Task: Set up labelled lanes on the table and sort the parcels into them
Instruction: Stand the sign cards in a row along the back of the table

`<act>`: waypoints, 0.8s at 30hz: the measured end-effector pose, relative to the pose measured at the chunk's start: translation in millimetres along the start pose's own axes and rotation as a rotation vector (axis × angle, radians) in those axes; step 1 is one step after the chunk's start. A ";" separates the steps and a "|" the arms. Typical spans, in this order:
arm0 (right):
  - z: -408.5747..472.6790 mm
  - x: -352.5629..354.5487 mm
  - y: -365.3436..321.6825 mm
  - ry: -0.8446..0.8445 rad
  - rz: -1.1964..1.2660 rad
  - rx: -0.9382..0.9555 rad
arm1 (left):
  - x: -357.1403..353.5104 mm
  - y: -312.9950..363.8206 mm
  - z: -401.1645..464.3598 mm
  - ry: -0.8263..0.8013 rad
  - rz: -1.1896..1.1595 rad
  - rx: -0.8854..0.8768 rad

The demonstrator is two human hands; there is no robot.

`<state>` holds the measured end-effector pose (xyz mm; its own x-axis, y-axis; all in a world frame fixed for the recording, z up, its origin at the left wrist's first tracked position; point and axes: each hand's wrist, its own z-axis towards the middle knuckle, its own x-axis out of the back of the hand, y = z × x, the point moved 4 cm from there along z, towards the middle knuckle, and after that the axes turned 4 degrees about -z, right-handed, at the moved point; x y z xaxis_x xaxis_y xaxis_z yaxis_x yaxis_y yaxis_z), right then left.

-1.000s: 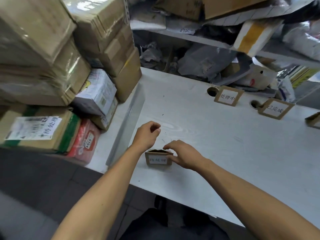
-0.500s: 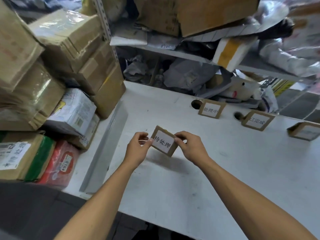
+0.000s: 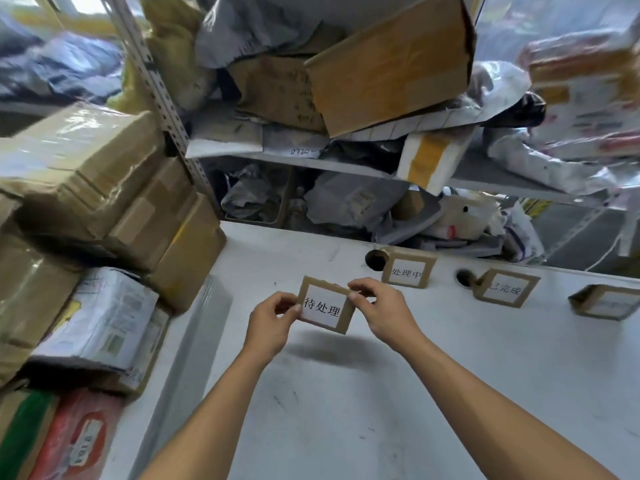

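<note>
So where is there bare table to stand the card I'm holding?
Bare table lies left of the 处理中 card, between it and the cardboard boxes, and in front of the standing cards. The left edge and the shelf are crowded.

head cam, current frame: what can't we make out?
- Rightmost label card, head view: its text is washed out by blur.
- Held card, head view: the left hand and right hand cover its side edges; its back faces away.
- Red parcel, head view: cut off by the bottom edge.
</note>
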<state>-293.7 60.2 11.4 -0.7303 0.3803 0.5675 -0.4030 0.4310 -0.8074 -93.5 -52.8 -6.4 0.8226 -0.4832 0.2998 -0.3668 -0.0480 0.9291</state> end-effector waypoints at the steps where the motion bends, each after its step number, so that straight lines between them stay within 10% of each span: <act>1: 6.1 -3.6 -0.9 0.033 0.030 -0.021 | 4.3 -2.4 12.4 -0.001 -0.029 0.016; 24: 123.8 -91.2 30.0 -0.036 0.096 -0.214 | -15.7 -43.8 169.9 -0.069 0.077 0.118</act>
<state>-307.5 -62.9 -84.6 -0.7807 0.3999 0.4802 -0.2072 0.5593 -0.8026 -164.2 -191.6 -88.6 0.7596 -0.5483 0.3498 -0.4796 -0.1090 0.8707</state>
